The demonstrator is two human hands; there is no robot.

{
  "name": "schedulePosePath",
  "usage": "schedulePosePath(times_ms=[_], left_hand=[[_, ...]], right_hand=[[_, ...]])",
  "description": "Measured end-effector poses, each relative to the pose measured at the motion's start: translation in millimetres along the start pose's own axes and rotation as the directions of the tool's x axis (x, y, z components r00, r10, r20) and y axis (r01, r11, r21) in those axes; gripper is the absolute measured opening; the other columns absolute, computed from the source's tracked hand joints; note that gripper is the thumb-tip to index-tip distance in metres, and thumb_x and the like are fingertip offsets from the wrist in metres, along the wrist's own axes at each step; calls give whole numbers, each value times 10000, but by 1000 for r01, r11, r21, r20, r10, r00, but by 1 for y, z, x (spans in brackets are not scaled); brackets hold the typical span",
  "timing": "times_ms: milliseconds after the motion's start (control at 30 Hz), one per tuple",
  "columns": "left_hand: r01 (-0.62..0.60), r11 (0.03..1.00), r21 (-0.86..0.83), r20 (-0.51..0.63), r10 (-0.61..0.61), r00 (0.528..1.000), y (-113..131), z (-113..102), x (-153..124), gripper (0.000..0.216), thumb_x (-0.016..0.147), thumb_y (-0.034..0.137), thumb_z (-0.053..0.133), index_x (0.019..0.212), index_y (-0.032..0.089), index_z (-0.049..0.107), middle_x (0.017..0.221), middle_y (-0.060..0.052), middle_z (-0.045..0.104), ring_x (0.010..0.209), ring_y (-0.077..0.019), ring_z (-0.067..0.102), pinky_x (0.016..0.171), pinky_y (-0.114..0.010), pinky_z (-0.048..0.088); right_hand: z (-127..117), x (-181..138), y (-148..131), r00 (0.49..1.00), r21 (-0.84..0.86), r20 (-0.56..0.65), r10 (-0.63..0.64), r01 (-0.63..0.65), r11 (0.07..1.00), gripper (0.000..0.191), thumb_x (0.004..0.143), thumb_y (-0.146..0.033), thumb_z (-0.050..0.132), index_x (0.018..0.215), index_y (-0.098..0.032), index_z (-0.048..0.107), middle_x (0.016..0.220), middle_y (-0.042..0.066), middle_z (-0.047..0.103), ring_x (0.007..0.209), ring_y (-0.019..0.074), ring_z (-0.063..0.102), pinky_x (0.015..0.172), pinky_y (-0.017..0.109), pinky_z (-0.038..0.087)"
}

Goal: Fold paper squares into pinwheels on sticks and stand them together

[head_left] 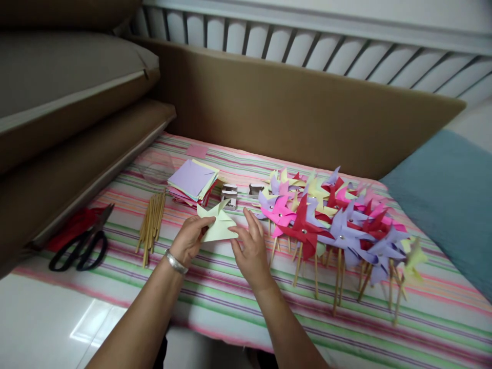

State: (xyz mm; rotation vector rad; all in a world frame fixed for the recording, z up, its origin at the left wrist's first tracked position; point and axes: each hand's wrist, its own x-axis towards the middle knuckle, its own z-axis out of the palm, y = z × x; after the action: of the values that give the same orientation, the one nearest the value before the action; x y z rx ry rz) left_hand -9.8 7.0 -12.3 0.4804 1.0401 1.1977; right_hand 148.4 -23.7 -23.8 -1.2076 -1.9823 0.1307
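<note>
A pale green paper square (219,233) with slit corners is held up over the striped cloth. My left hand (190,238), wearing a silver bracelet, pinches its left side with the thumb on top. At the paper's right corner is my right hand (251,251), with the corner between thumb and forefinger and the other fingers raised apart. Just behind the paper lies a stack of coloured paper squares (194,179), lilac on top. Small metal pieces like open staple strips or clips (229,196) sit beside the stack; their exact kind is unclear.
Many finished paper pinwheels (342,236) on sticks crowd the right side. On the left lie a bundle of thin wooden sticks (151,225), black-handled scissors (82,246) and red material (77,225). A pink paper piece (197,150) lies farther back. A brown board (288,107) stands behind.
</note>
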Motion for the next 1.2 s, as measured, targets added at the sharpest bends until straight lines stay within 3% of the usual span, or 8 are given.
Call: schedulePosePath(times_ms=[100,200,600,900,1200], left_hand=[[-5,999,41,-25,6,1000,-1,0,0,206,539,205,744,698,83,697,587,-61,695,538,-152,616,537,-233,464],[-7,996,86,-32,10,999,-1,1,0,209,536,205,734,698,79,697,604,-69,701,534,-152,615,535,-234,454],[-26,970,241,31,19,999,-17,8,1,263,510,220,751,736,91,710,655,-52,704,544,-131,589,547,-225,412],[6,970,242,89,-28,996,-21,17,-5,260,509,237,760,728,103,718,635,-44,700,521,-131,576,524,-229,391],[26,977,212,136,-56,989,-17,17,-7,252,516,216,757,739,104,722,638,-49,703,538,-143,590,536,-229,406]], right_hand=[[-1,1,3,997,-1,-61,-40,40,999,161,825,-114,503,885,-197,628,1407,95,374,1319,263,293,1033,487,320],[-5,2,5,998,19,-42,-43,44,999,134,837,-150,522,865,-208,640,1378,84,418,1308,252,315,1029,473,329],[-10,4,10,991,140,3,135,-134,981,66,792,-222,601,765,-224,661,1369,61,449,1304,264,323,1025,495,315],[-5,3,12,984,104,4,178,-177,979,54,756,-251,643,713,-217,644,1413,53,402,1343,274,253,1047,512,247],[-5,4,14,981,105,36,189,-192,976,62,757,-245,644,708,-208,638,1381,83,442,1329,270,281,1041,502,261]])
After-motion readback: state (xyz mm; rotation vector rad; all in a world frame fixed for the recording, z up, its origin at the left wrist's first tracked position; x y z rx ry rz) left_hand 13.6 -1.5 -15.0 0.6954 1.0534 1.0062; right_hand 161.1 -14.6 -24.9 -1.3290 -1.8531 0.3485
